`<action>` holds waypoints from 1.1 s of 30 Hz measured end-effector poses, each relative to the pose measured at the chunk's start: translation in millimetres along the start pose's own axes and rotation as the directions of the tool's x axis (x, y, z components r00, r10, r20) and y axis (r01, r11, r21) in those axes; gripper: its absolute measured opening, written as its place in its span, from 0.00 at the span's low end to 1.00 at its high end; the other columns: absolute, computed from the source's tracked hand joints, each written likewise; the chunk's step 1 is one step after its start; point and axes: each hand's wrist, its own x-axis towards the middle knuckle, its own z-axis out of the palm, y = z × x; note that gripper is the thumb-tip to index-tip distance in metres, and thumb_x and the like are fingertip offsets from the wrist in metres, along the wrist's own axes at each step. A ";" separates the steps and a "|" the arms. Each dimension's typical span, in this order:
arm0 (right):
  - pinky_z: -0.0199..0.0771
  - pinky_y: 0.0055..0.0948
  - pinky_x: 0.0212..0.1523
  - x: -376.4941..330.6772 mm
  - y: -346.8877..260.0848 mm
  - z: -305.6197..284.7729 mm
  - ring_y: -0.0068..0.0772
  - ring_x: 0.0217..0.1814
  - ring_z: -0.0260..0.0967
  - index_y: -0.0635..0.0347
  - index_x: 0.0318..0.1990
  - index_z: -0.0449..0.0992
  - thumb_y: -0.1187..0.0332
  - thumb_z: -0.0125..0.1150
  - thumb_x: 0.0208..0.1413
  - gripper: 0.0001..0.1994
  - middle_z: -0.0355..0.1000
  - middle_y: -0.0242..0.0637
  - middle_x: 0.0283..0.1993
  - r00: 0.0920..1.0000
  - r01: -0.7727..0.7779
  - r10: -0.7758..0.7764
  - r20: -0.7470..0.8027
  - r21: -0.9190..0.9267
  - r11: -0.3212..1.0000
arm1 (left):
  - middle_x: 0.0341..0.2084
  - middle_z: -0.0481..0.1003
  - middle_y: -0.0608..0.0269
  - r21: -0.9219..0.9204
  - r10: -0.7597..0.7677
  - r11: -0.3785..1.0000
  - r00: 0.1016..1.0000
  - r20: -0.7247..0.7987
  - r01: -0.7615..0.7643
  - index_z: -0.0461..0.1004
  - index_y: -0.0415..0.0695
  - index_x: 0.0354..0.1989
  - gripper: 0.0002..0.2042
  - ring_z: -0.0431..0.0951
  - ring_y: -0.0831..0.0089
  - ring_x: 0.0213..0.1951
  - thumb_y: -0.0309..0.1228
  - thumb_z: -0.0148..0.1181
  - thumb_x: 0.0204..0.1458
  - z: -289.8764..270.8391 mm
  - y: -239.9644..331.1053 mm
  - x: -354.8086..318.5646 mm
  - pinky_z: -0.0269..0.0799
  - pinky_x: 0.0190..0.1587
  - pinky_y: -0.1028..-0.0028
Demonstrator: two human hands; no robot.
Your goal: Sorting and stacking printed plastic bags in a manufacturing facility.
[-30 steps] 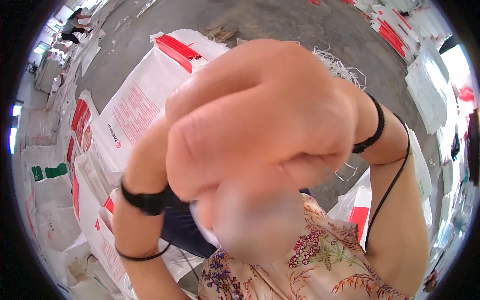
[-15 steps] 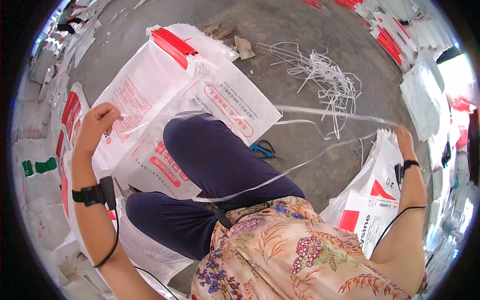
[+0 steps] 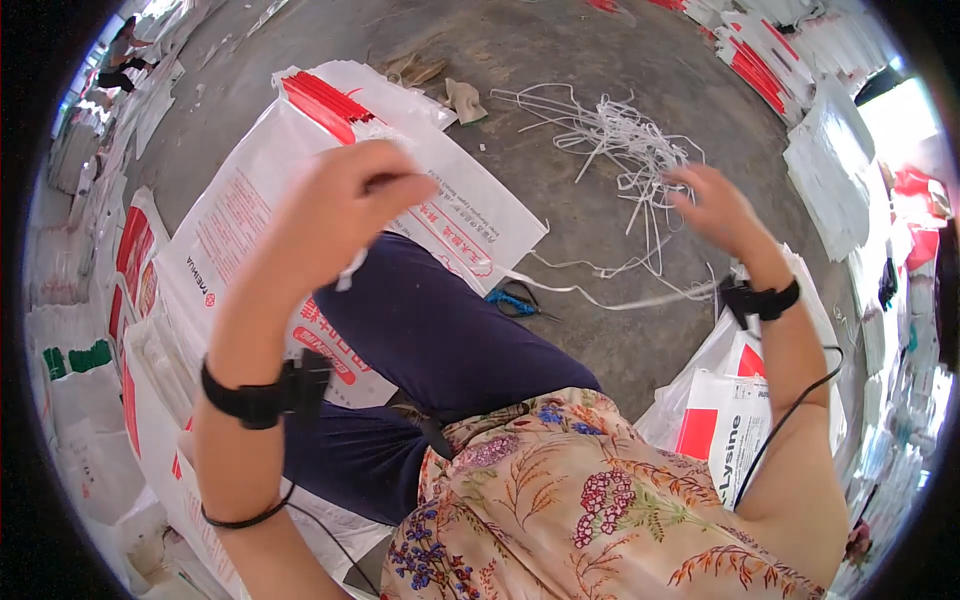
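Observation:
My left hand is raised above my bent knee, fingers curled together and a little blurred. A short white piece of strap hangs under it, so the hand seems closed on the strap. My right hand is held out over the floor, thumb and fingers apart, with nothing visible between them. Below it a loose white plastic strap sags from the bags toward the right. A stack of white and red woven bags lies in front of my left knee.
A tangle of white straps lies on the grey floor ahead. Blue-handled scissors rest beside my knee. More printed bags are at my right side. Bag piles line both sides, and another person is far left.
My left hand has swung right and come up over the knee. My right hand has moved left and inward. The strap that was stretched between them has dropped slack.

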 end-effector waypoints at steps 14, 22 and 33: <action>0.74 0.42 0.44 -146.0 230.3 114.1 0.48 0.44 0.72 0.64 0.36 0.76 0.71 0.51 0.54 0.08 0.73 0.46 0.39 0.973 0.148 -0.079 0.219 -0.320 0.936 | 0.26 0.72 0.67 0.119 -0.112 0.987 0.994 0.007 0.111 0.74 0.36 0.31 0.07 0.69 0.80 0.31 0.29 0.61 0.52 -49.6 -49.7 -8.9 0.66 0.38 0.77; 0.67 0.43 0.62 -436.9 289.3 97.9 0.49 0.63 0.67 0.59 0.55 0.76 0.63 0.50 0.56 0.21 0.69 0.49 0.60 0.369 -0.280 0.776 0.511 -0.735 0.617 | 0.23 0.68 0.68 0.130 -0.243 0.956 0.958 -0.152 0.263 0.72 0.36 0.29 0.08 0.67 0.79 0.27 0.29 0.60 0.53 -107.3 -133.7 -52.2 0.64 0.33 0.77; 0.57 0.38 0.66 -33.4 -18.3 147.6 0.46 0.67 0.61 0.59 0.63 0.65 0.50 0.55 0.60 0.29 0.66 0.49 0.63 0.984 -0.159 0.080 0.156 0.603 0.782 | 0.25 0.73 0.57 -0.010 0.056 0.998 0.993 0.104 -0.055 0.77 0.37 0.34 0.09 0.73 0.71 0.29 0.32 0.61 0.53 24.1 -42.3 29.6 0.69 0.36 0.71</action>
